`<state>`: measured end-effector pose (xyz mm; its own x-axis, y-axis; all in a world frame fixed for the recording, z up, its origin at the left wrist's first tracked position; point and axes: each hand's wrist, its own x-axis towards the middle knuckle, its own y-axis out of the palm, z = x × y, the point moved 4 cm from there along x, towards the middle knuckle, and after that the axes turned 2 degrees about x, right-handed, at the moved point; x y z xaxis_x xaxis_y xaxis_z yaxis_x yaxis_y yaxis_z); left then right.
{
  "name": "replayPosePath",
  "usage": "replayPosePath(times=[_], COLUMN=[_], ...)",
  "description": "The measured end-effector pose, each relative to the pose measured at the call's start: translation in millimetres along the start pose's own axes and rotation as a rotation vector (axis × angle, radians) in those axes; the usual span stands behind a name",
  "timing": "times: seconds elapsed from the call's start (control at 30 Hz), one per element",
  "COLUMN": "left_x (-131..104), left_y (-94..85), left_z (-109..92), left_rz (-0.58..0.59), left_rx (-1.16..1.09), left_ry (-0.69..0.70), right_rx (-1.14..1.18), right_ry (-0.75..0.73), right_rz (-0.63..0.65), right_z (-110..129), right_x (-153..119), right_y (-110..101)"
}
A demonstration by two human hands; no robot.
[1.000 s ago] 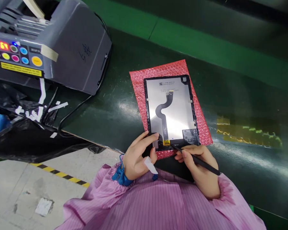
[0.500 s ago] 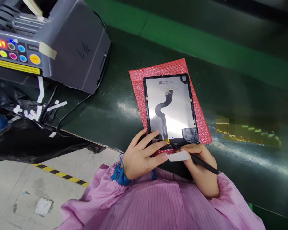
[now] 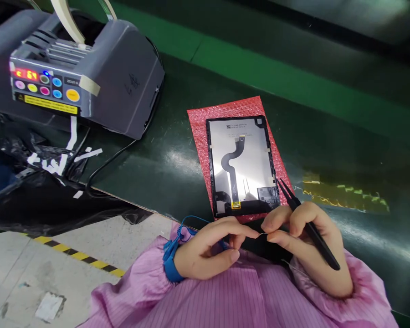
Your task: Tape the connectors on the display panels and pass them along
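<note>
Right hand (image 3: 302,250) grips slim black tweezers (image 3: 317,241); its thumb and finger meet at thin pale strip (image 3: 263,234), seen edge-on. Left hand (image 3: 207,248) half open, index fingertip at strip. Silver rectangular display panel with black frame (image 3: 253,159) lies just far of both hands, on red bubble-wrap sheet (image 3: 200,136).
</note>
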<state>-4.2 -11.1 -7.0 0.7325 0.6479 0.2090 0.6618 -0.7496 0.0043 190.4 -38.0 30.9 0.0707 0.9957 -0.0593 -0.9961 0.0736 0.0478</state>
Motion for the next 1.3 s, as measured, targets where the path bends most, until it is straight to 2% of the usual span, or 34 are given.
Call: replayPosePath(times=[0.1,0.2,0.27,0.33,0.43,0.63,1.07,1.2,1.3], left_x=[-1,0,1,5,10,11,16,16,16], left_y=[-0.9,-9.7,-12.9,-11.2,-6.7,-4.7,-5.1,-5.4,-5.3], left_z=[1,-1,-2,1,10,15,16,15,16], left_rz=[-0.080,-0.295,-0.400,-0.417,-0.406,-0.395,-0.296,-0.288,-0.280], left_rx=[0.041,0.366,0.728,1.064,1.328,1.387,1.397,1.397,1.396], left_ry=[0.056,0.079,0.054,0.014,-0.064,-0.102,-0.142,-0.145,-0.145], right_rx=[0.044,-0.044,-0.172,-0.286,-0.379,-0.470,-0.538,-0.561,-0.619], right_ry=[-0.009,-0.049,-0.041,0.008,0.072,0.087,0.070,0.001,-0.082], right_rz=[-0.040,-0.064,0.013,0.148,0.278,0.291,0.251,0.173,0.061], right_z=[3,7,7,3,-9,-29,-37,-40,-38], right_x=[19,50,74,97,123,143,141,144,156], right_y=[1,-1,2,9,20,30,31,34,34])
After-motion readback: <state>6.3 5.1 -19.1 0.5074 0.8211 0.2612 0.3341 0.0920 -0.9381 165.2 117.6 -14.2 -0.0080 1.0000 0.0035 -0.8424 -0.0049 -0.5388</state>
